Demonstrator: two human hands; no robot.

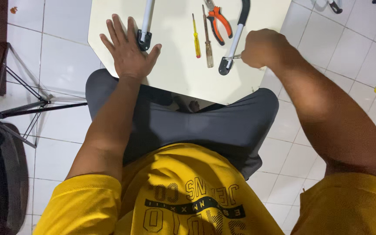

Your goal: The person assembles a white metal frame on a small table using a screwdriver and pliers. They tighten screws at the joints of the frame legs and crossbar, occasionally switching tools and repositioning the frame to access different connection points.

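Sitting on the white tiled floor, the person in a yellow shirt has a cream desk panel lying across the lap, underside up. Two white tube legs with black end brackets rest on it: the left leg near the left hand, the right leg by the right hand. Both brackets already sit against the panel, so the fitting looks well under way, though I cannot tell whether the left bracket is fully fastened; the right bracket seems to be the one being worked on now.

The left hand lies flat, fingers spread, palm pressing the desk, its thumb side touching the left bracket. The right hand is closed in a fist around a small metal tool whose tip meets the right bracket.

Between the legs lie red-handled pliers, a brown-handled screwdriver and a yellow screwdriver, untouched. A black folding stand stands off to the left on the floor.
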